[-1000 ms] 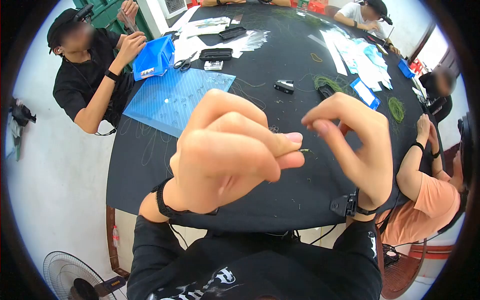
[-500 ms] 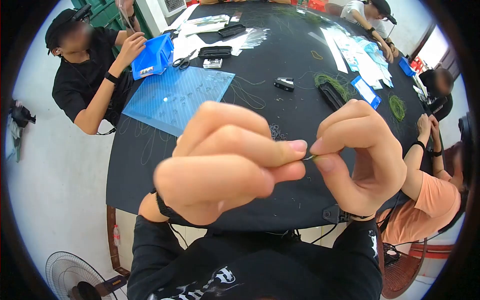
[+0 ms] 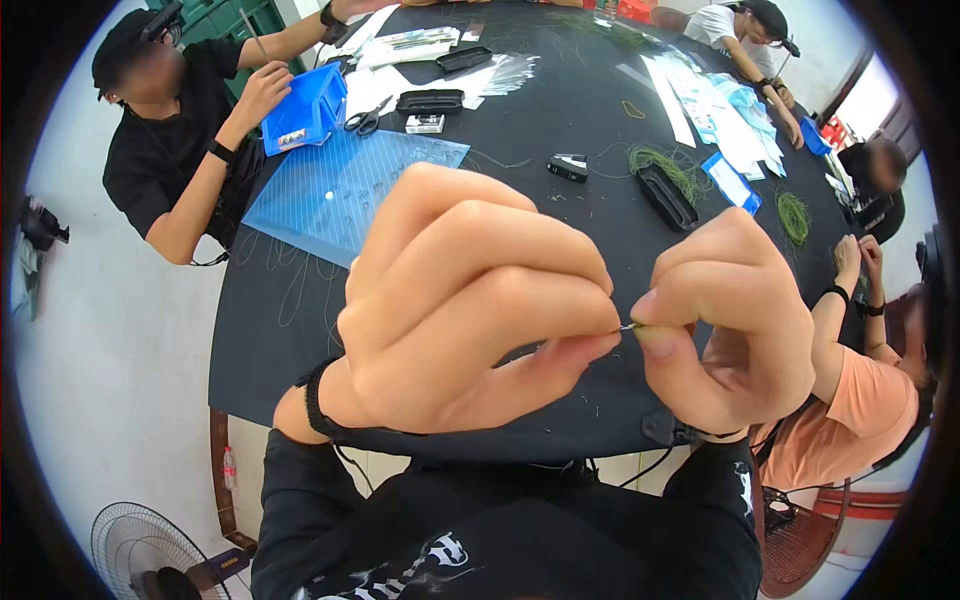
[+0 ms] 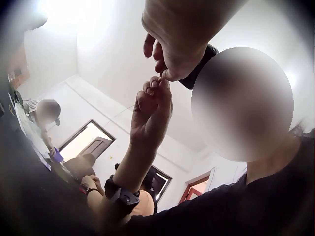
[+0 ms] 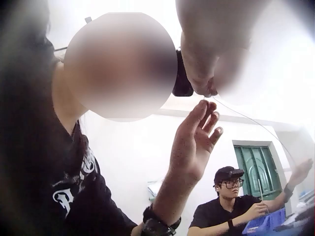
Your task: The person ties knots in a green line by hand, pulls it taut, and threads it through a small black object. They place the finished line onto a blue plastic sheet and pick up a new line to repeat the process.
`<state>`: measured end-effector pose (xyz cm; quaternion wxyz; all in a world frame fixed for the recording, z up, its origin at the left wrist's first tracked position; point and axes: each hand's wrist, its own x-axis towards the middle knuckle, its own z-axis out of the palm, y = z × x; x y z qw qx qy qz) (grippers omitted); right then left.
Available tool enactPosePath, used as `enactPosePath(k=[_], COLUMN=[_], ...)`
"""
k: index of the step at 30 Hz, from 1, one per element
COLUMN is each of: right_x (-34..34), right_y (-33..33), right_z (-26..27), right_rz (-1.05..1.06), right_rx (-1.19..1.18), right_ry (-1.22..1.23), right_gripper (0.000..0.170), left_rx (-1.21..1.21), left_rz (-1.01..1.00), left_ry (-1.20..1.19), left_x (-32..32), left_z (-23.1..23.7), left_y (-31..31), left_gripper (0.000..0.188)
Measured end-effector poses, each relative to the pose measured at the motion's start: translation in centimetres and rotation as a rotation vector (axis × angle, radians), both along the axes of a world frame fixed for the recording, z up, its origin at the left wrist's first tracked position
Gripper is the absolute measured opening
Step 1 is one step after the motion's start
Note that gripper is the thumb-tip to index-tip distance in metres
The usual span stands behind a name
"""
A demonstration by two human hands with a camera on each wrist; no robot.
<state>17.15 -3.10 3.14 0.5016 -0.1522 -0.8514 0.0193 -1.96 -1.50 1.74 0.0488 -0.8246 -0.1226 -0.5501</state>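
Observation:
My left hand (image 3: 470, 310), in the head view, pinches a tiny piece between thumb and index finger, the other fingers folded. Facing it, my right hand (image 3: 745, 315) pinches the same piece from the other side with thumb and forefinger. Only a short, thin silvery bit (image 3: 627, 327) shows between the fingertips; its kind cannot be told. In the right wrist view a long thin line (image 5: 256, 118) trails from beside the right fingertips. Both hands are raised over the black table (image 3: 520, 420), fingertips almost meeting.
A blue sheet (image 3: 300, 215) with small pieces lies left, near a blue bin (image 3: 310, 105) and scissors (image 3: 363, 123). Ahead sit a small black box (image 3: 568, 168), a black tray (image 3: 668, 198) and green line coils (image 3: 793, 217). Other people sit around the table.
My right hand came in from apart and pinched the piece at the left fingertips. The left hand has since turned, its fingers now bent downward over the pinch.

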Motion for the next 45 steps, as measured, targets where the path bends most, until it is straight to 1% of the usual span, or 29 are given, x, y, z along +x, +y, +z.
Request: enactPosePath(k=[2,5,10,17,21,24,29,34,40,45], right_x=[-0.3,-0.2,0.2,0.0,0.1,-0.1,-0.2,-0.1,-0.3,-0.2], right_y=[0.0,0.6,0.6,0.8,0.7,0.7,0.9,0.4,1.2,1.0], right_z=[-0.2,-0.7,-0.2,-0.4,-0.3,-0.4,-0.4,0.3,-0.5,-0.3], right_rz=[-0.051,-0.074,-0.025,0.024,0.051,0.049,0.04,0.023,0.05,0.065], right_rx=[0.109,0.185,0.107,0.128,0.1,0.094,0.036,-0.071,-0.008,-0.094], right_ry=[0.002,0.001,-0.017,0.02,0.029,0.051,0.022,0.004,0.039,0.017], right_gripper=[0.016,0.018,0.02,0.019,0.018,0.017,0.017,0.02,0.019,0.021], left_rx=[-0.03,-0.066,-0.061,-0.07,-0.066,-0.042,0.05,0.049,0.052,0.095], left_rz=[-0.028,-0.059,-0.044,-0.039,-0.027,-0.001,0.134,0.151,0.185,0.239], left_ry=[0.006,0.011,0.0,0.0,0.006,-0.001,0.039,0.042,0.09,0.127], left_x=[0.0,-0.2,-0.3,-0.3,-0.3,-0.1,-0.3,-0.5,-0.7,-0.9], left_z=[0.2,0.4,0.2,0.2,0.2,0.1,0.3,0.4,0.5,0.5], left_y=[-0.1,-0.2,-0.3,-0.5,-0.4,-0.4,-0.8,-0.8,-1.1,-1.3], left_gripper=[0.016,0.015,0.015,0.015,0.015,0.015,0.015,0.017,0.02,0.023])
